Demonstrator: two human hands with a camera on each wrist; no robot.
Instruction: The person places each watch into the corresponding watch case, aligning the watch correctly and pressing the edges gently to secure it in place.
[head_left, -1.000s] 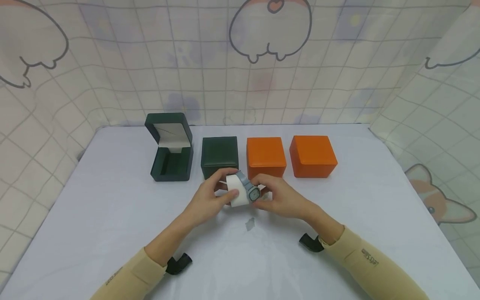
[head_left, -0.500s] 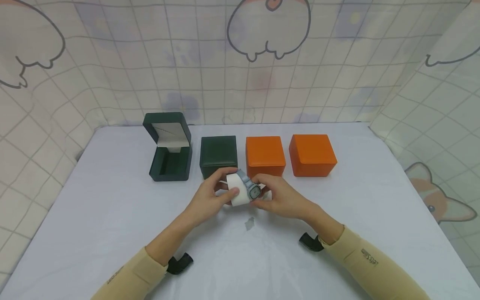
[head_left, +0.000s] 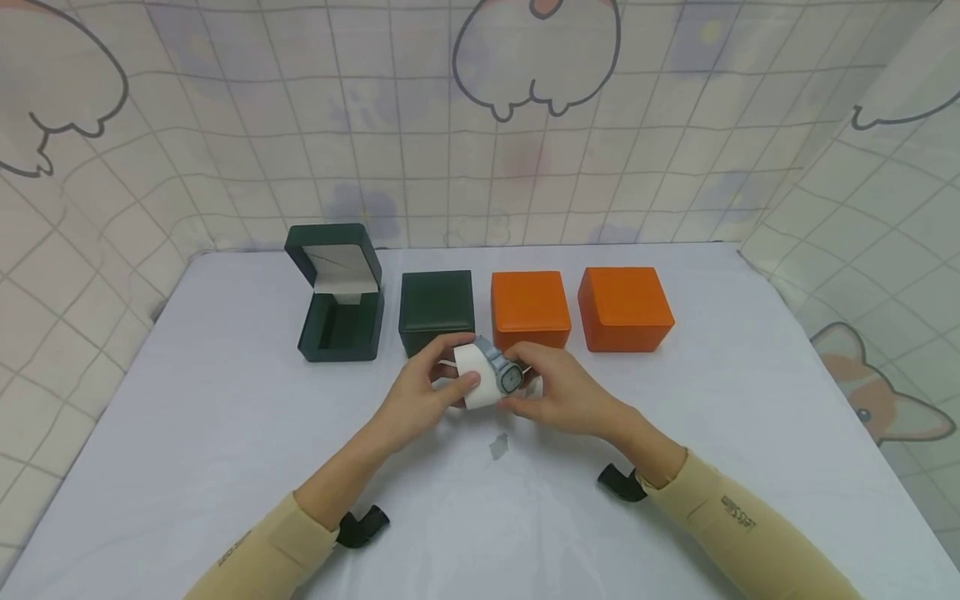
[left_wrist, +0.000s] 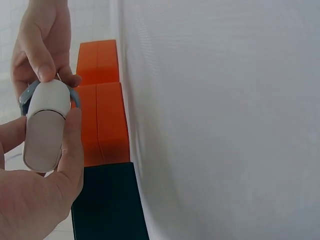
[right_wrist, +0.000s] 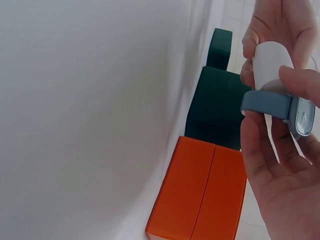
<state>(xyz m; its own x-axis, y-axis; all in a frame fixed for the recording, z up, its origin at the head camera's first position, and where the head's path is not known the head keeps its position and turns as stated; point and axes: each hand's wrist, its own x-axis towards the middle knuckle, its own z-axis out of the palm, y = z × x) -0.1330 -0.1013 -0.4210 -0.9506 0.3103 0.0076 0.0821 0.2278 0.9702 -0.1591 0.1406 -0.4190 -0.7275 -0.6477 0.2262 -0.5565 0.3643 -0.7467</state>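
Note:
A wristwatch point(head_left: 511, 379) with a blue-grey strap is wrapped around a white watch cushion point(head_left: 472, 358), held up over the table. My left hand point(head_left: 420, 396) grips the cushion's left end, thumb on the near side and fingers behind. In the left wrist view the cushion's rounded end point(left_wrist: 44, 137) faces the camera between thumb and finger. My right hand point(head_left: 566, 392) holds the watch end: in the right wrist view its thumb lies on the cushion beside the strap point(right_wrist: 267, 102), with the fingers beneath. The square watch face point(right_wrist: 304, 117) points outward.
Behind the hands, an open green watch box point(head_left: 341, 329) stands at the left with its lid up. Beside it are a closed green box point(head_left: 437, 300) and two closed orange boxes point(head_left: 531, 300), point(head_left: 626, 304). A grey patch point(head_left: 499, 447) marks the white table point(head_left: 480, 533).
Both hands keep their hold; the cushion and watch have shifted very slightly right and up. The right hand has risen a little. The head view has tilted slightly, and the boxes stay put.

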